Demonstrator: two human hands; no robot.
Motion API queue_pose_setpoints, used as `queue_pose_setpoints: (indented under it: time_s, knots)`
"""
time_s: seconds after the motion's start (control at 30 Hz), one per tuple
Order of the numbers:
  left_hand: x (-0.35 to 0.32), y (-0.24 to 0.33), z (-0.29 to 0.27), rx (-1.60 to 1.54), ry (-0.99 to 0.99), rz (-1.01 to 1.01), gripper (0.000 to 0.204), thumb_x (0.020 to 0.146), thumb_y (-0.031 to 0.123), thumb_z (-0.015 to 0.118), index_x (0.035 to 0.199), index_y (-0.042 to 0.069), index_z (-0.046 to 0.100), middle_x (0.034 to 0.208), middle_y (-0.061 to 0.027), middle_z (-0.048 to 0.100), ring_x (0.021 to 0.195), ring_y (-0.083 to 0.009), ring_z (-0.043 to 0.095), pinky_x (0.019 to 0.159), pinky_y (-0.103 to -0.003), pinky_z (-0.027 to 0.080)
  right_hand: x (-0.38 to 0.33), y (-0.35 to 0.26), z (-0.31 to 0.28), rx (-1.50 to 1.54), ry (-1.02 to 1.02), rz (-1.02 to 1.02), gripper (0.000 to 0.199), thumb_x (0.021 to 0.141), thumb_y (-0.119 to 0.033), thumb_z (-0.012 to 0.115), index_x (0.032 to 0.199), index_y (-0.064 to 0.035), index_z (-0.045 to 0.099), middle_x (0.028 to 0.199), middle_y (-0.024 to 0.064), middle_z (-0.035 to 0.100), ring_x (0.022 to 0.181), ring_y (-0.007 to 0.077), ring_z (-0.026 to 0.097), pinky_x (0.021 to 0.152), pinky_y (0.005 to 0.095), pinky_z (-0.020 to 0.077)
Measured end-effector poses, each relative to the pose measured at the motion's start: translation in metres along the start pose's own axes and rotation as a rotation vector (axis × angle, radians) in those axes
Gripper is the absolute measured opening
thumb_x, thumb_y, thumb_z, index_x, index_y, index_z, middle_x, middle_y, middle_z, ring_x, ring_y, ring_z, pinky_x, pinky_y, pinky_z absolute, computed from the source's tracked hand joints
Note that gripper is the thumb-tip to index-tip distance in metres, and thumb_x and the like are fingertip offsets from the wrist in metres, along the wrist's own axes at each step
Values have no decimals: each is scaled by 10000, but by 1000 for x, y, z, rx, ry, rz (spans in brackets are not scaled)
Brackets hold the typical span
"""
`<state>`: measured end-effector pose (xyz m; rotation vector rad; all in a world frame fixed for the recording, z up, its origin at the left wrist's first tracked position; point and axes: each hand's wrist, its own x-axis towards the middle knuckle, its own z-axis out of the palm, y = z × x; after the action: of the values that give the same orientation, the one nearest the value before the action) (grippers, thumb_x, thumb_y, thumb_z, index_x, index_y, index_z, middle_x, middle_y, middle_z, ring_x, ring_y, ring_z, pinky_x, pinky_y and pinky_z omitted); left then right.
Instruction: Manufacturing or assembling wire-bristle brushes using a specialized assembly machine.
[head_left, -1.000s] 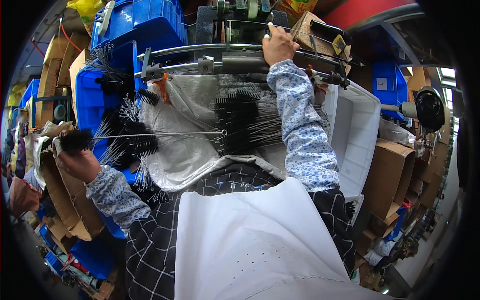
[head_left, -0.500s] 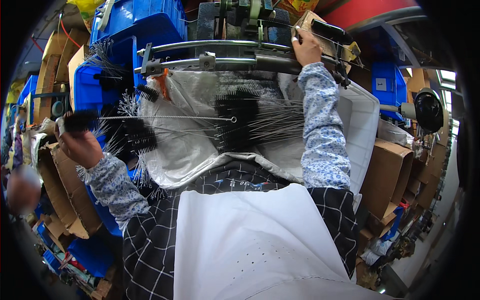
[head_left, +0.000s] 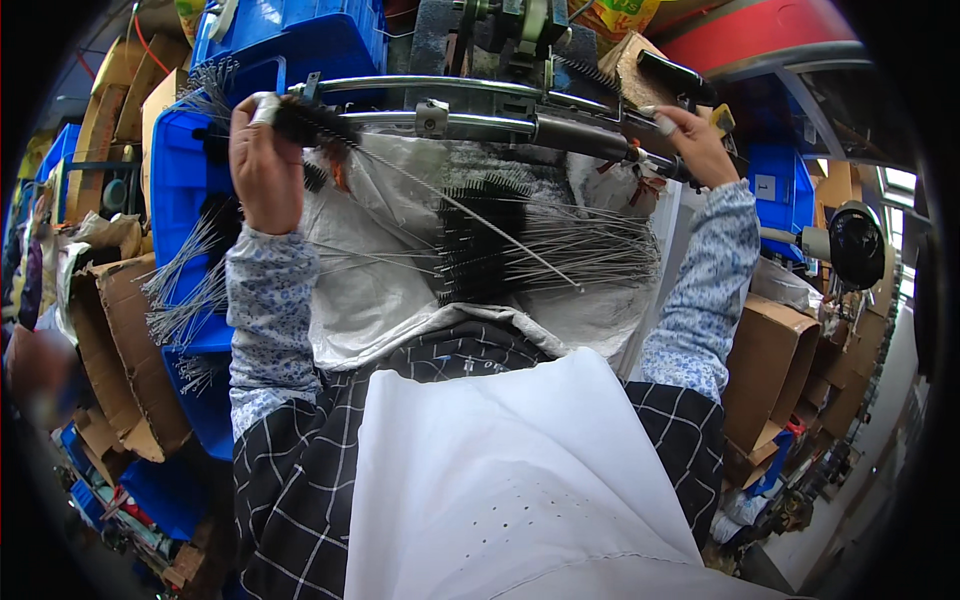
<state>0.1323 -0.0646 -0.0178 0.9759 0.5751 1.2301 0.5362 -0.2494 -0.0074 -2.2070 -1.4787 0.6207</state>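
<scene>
My left hand (head_left: pixel 262 165) is raised to the upper left and is closed around the black bristle head of a wire-stemmed brush (head_left: pixel 310 125), whose thin metal stem slants down to the right. It holds the brush against the left end of the machine's metal bar (head_left: pixel 480 125). My right hand (head_left: pixel 695 140) reaches to the bar's right end and grips a black lever handle (head_left: pixel 675 75) there. Below the bar, a pile of black brushes with long wire stems (head_left: pixel 500 245) lies on a white woven sack (head_left: pixel 390 290) in front of me.
Blue plastic crates (head_left: pixel 180 180) with more wire brushes stand at the left. Torn cardboard boxes (head_left: pixel 110 330) sit lower left, more cardboard (head_left: pixel 775 360) at the right. A white cloth (head_left: pixel 500 480) over a checked apron covers my lap. A round black part (head_left: pixel 855 245) is at the far right.
My left hand lifted the brush from the left-side boxes up to the left end of the bar. My right hand slid right along the bar to the black lever handle.
</scene>
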Motion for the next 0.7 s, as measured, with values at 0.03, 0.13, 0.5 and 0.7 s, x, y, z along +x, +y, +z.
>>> queue_pose_setpoints:
  time_s: [0.03, 0.13, 0.5, 0.7]
  knots:
    - [-8, -5, 14, -15, -35, -43, 129, 868, 112, 381, 967, 37, 414, 893, -76, 530, 775, -121, 537, 690, -222, 452, -9, -23, 12, 258, -128, -64, 340, 835, -264, 489, 1108, -62, 497, 926, 38, 577, 803, 116, 531, 704, 238, 423]
    - [-25, -35, 57, 72, -80, -113, 127, 862, 147, 438, 911, 31, 425, 800, -36, 501, 707, -72, 501, 633, -186, 431, -24, -80, 39, 200, -402, -166, 401, 856, -309, 432, 1166, -54, 427, 842, 63, 553, 715, 122, 511, 660, 245, 427]
    - [-4, -29, -88, 924, 65, -14, 215, 867, 193, 426, 1003, 28, 402, 844, -58, 518, 616, -82, 458, 579, -199, 401, 47, -38, 94, -453, 534, -50, 255, 798, -242, 476, 1033, -179, 552, 821, 64, 588, 735, 230, 523, 677, 337, 422]
    - [18, -53, -172, 1182, 51, -178, 243, 839, 239, 491, 934, 15, 487, 790, -49, 548, 696, -125, 492, 655, -255, 403, 69, -35, 105, -543, 519, 14, 271, 775, -219, 494, 1040, -236, 553, 817, 8, 583, 834, 199, 483, 775, 360, 365]
